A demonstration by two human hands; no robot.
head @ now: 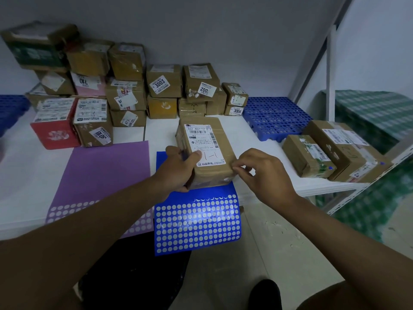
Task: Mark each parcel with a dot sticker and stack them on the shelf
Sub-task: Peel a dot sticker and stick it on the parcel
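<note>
A brown cardboard parcel [204,151] with a white shipping label lies on the white shelf board [29,175], partly over a blue sticker sheet [196,224]. My left hand [178,166] grips the parcel's near left corner, thumb on top. At the near right corner my right hand [266,173] has its fingertips pinched together; whether a sticker is between them cannot be told. The blue sheet shows mostly empty white dot holes and hangs over the shelf edge. Two brown parcels [306,156] [344,151] at the right each carry a blue dot.
A purple sticker sheet [105,175] lies left of the blue one. Several stacked parcels [125,86] line the back wall, with a red box [54,126] in front. A blue perforated pallet [274,117] sits at the back right. A metal shelf upright [328,77] stands on the right.
</note>
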